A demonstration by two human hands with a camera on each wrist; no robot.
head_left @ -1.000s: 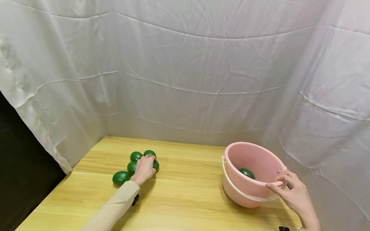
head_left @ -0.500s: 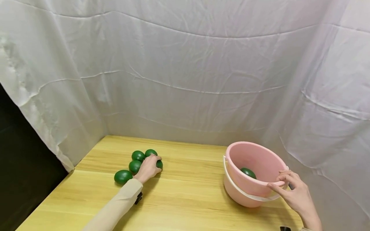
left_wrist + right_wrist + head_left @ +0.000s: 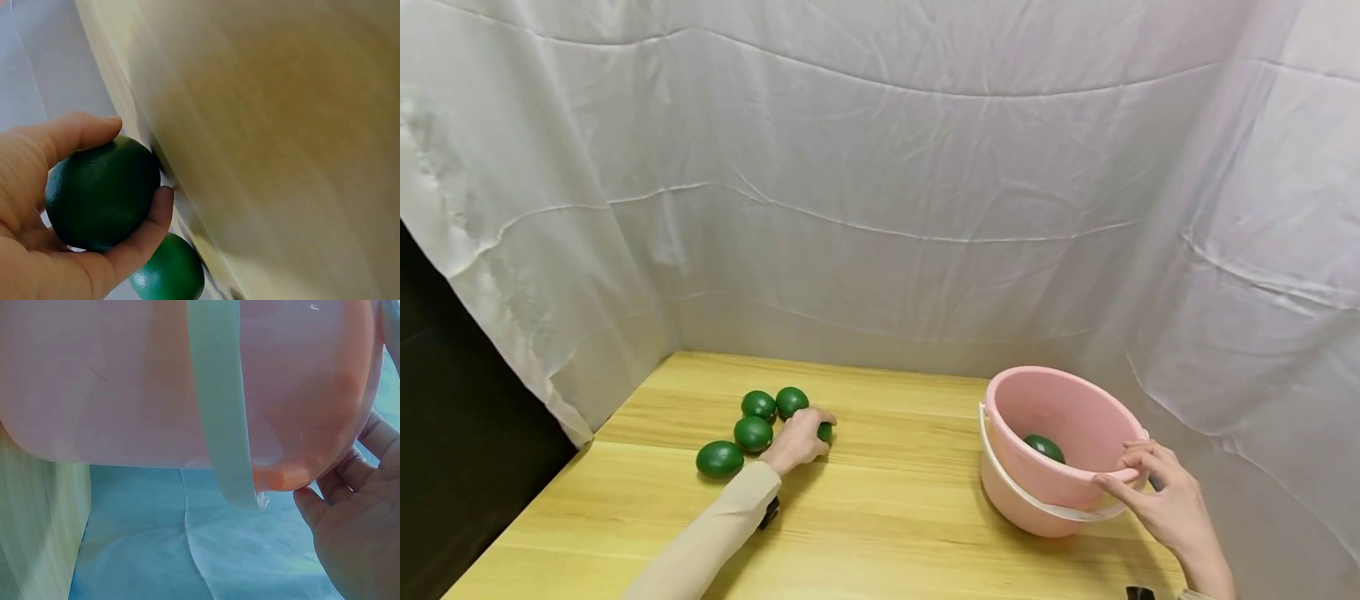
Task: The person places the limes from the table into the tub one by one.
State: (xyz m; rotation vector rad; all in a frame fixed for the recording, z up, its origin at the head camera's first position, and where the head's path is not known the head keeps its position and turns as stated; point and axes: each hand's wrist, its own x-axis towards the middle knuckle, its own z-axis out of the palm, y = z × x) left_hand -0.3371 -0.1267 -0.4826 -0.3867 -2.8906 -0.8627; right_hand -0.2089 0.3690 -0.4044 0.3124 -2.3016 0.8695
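In the head view my left hand grips a glossy dark green avocado at the right side of a small group of avocados. The left wrist view shows thumb and fingers curled round the held avocado, with a second avocado behind the fingers. At the right, a pink bucket stands on the table, tilted slightly toward me. My right hand pinches its rim, thumb outside and fingertips over the edge. One avocado lies inside the bucket.
Several other avocados, such as the nearest one, lie left of my left hand on the wooden table. The bucket's white handle hangs down along its side. Pale cloth hangs behind the table and at both sides.
My left hand has shifted right with the avocado in its fingers, drawing it away from the others. The right hand and the bucket stay nearly as they were.
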